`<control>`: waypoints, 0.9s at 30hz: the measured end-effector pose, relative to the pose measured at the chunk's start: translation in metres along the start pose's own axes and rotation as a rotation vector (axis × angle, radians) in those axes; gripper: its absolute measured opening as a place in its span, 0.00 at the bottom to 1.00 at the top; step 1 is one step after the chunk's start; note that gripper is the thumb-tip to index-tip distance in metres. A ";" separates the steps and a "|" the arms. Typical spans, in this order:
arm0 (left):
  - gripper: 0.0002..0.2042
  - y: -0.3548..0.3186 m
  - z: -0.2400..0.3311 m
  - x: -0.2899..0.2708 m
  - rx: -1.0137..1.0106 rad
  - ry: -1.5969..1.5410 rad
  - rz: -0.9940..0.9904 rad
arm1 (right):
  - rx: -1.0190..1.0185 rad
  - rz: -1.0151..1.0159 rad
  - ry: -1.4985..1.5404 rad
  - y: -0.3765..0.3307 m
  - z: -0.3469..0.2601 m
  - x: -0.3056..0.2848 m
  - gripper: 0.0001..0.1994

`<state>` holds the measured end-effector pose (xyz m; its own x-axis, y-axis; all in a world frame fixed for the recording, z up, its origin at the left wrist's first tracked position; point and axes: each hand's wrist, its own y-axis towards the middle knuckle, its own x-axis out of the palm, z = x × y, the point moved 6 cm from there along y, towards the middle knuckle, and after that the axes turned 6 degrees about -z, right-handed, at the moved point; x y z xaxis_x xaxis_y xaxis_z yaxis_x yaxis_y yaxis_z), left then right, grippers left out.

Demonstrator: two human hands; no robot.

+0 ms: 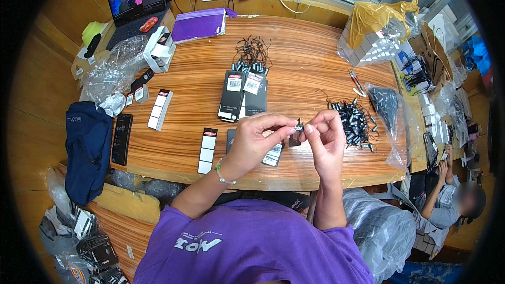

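Observation:
Both hands meet above the front of the table. My left hand (256, 135) and my right hand (326, 138) pinch a small dark-and-silver plastic piece (299, 128) between thumbs and fingertips. It resembles the cord seals in the heap. A dark card tag (295, 140) hangs just below the fingertips; whether it is joined to the piece I cannot tell. Under my left hand lie tags with white labels (272, 154), partly hidden. Left of them is a black strip card with white labels (208, 150). Stacked black hang tags (231, 94) lie beyond my hands, with corded seals (251, 67) behind.
A heap of black-corded seals (356, 123) lies right of my hands, beside a clear bag (386, 108). Another labelled stack (160, 109) and a phone (122, 139) are at the left. A laptop (138, 5) and purple folder (199, 24) stand farther back. Another person (444, 205) sits far right.

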<state>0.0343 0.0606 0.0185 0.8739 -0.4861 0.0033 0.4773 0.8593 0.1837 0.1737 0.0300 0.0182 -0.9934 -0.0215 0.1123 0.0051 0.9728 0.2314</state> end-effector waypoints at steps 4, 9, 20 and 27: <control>0.07 0.001 0.002 0.000 0.056 0.022 -0.017 | 0.036 -0.051 0.059 -0.002 0.003 0.003 0.08; 0.07 0.000 -0.004 -0.001 -0.031 -0.170 -0.085 | 0.145 -0.183 0.272 -0.001 0.006 0.003 0.11; 0.05 -0.005 -0.008 0.002 -0.123 -0.277 -0.172 | 0.076 -0.366 0.431 0.006 0.021 0.009 0.17; 0.09 0.014 -0.003 -0.016 -0.035 0.167 -0.016 | 0.189 -0.287 0.105 0.003 0.036 0.014 0.14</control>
<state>0.0274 0.0805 0.0176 0.8678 -0.4693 -0.1632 0.4919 0.8580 0.1482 0.1554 0.0412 -0.0141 -0.9342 -0.3140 0.1691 -0.3033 0.9490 0.0866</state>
